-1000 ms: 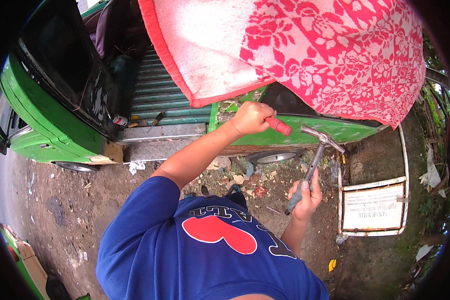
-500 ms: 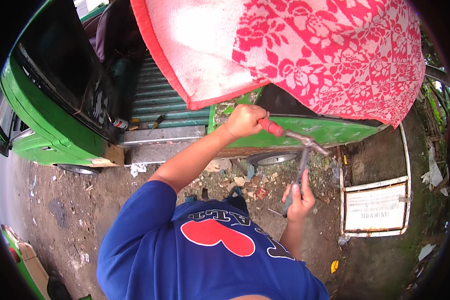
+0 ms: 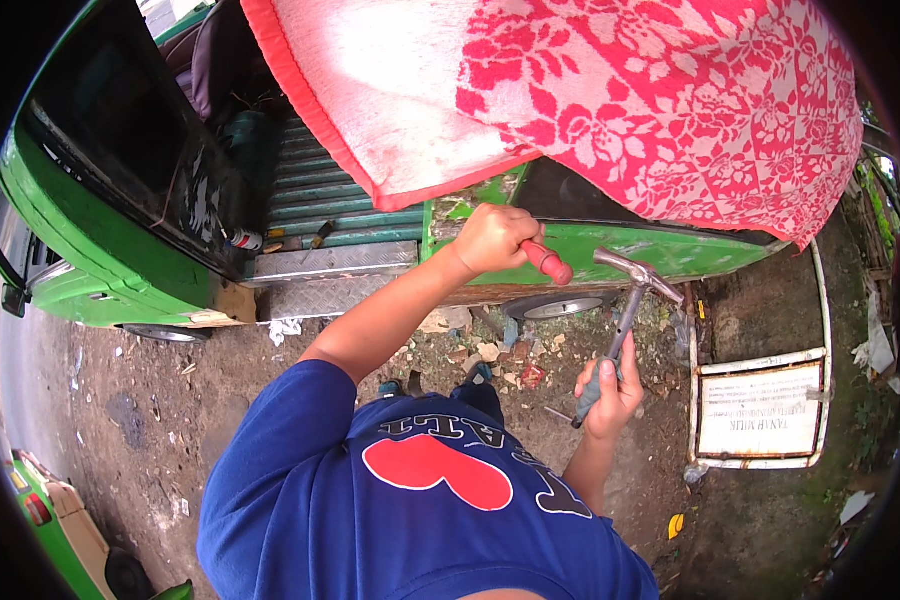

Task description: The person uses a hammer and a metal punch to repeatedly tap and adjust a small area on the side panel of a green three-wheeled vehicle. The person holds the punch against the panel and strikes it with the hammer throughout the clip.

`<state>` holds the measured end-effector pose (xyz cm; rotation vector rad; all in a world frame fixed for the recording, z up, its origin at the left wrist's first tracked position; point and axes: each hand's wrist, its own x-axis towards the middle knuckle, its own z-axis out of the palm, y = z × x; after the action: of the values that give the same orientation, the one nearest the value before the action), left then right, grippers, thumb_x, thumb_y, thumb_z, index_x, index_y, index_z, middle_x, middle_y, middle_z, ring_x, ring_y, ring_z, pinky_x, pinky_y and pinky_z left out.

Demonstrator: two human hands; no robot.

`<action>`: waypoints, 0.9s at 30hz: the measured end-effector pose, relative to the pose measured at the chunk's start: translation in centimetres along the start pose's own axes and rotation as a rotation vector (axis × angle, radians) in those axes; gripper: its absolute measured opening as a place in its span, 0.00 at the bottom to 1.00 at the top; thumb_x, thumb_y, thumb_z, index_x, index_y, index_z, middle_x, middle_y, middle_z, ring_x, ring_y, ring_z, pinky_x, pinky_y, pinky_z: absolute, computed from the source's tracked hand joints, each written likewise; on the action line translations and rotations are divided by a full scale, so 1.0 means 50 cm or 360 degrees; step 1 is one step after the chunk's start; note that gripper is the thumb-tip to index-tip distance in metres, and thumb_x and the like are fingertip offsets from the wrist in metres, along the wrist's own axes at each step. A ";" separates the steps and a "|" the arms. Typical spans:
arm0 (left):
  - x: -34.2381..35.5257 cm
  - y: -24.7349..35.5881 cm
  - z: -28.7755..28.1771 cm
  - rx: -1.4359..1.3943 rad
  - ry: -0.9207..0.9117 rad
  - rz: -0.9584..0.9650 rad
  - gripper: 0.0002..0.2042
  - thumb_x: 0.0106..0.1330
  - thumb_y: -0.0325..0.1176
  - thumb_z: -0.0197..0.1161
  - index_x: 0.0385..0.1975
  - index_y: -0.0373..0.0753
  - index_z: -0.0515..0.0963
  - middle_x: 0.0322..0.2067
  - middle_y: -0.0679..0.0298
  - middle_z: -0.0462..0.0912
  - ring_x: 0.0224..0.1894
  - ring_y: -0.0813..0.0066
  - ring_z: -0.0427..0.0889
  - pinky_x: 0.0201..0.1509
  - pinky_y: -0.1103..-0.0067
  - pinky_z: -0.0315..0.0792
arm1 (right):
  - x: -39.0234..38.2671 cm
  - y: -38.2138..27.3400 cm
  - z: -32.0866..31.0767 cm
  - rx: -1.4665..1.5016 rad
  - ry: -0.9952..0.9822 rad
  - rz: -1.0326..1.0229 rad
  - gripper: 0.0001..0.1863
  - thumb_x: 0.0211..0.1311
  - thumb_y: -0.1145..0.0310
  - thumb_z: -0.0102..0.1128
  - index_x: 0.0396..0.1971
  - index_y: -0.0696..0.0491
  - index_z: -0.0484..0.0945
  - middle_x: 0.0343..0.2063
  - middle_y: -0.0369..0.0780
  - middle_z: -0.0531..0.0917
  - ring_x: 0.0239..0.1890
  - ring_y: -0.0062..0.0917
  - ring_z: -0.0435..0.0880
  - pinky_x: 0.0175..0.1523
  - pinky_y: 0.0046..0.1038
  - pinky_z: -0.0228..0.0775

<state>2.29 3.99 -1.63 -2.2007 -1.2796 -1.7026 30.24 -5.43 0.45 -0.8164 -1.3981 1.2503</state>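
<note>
My left hand (image 3: 495, 239) is closed round a tool with a red handle (image 3: 548, 264). The handle's butt end points right, toward the hammer; the tool's working end is hidden by the hand, which is in front of the green vehicle panel's (image 3: 660, 252) left edge, where paint is worn. In my right hand (image 3: 610, 395) is a hammer (image 3: 632, 305) with a grey grip, held upright with the fingers wrapped loosely round it. Its metal head is a short gap to the right of the red handle, apart from it.
A pink floral cloth (image 3: 650, 110) hangs over the vehicle above my hands. To the left lie a ribbed green floor (image 3: 340, 180) and a metal sill (image 3: 335, 265). Rubble (image 3: 490, 352) litters the ground. A white-framed sign (image 3: 760, 415) stands at the right; another green vehicle (image 3: 65, 520) is lower left.
The hammer has swung away from the red handle, up and to the right, widening the gap. My left hand keeps nearly the same place; the whole view has shifted slightly.
</note>
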 end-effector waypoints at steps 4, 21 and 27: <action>0.003 0.000 -0.003 0.0000 -0.0001 -0.0005 0.07 0.46 0.28 0.68 0.15 0.41 0.76 0.18 0.62 0.79 0.21 0.63 0.80 0.25 0.72 0.74 | 0.004 0.001 0.001 0.0003 0.0011 0.0020 0.28 0.68 0.74 0.51 0.66 0.60 0.58 0.26 0.37 0.74 0.24 0.20 0.73 0.22 0.23 0.71; 0.020 -0.021 0.011 0.0166 0.0090 -0.0137 0.04 0.50 0.30 0.65 0.20 0.41 0.76 0.19 0.61 0.78 0.23 0.60 0.79 0.25 0.68 0.73 | 0.008 -0.012 -0.018 -0.0490 -0.0089 -0.0250 0.27 0.69 0.74 0.48 0.67 0.60 0.57 0.24 0.39 0.76 0.24 0.18 0.72 0.23 0.20 0.69; 0.023 -0.009 0.007 0.0073 0.0120 -0.0109 0.12 0.55 0.29 0.67 0.14 0.39 0.72 0.16 0.58 0.76 0.20 0.57 0.77 0.23 0.68 0.70 | 0.016 -0.015 0.025 -0.0228 -0.0009 -0.0325 0.28 0.67 0.77 0.48 0.66 0.59 0.59 0.22 0.37 0.76 0.21 0.17 0.72 0.24 0.20 0.69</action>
<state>2.32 5.09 -1.01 -2.0699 -1.3767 -1.7436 28.96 -5.14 1.48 -0.7461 -1.5474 1.0060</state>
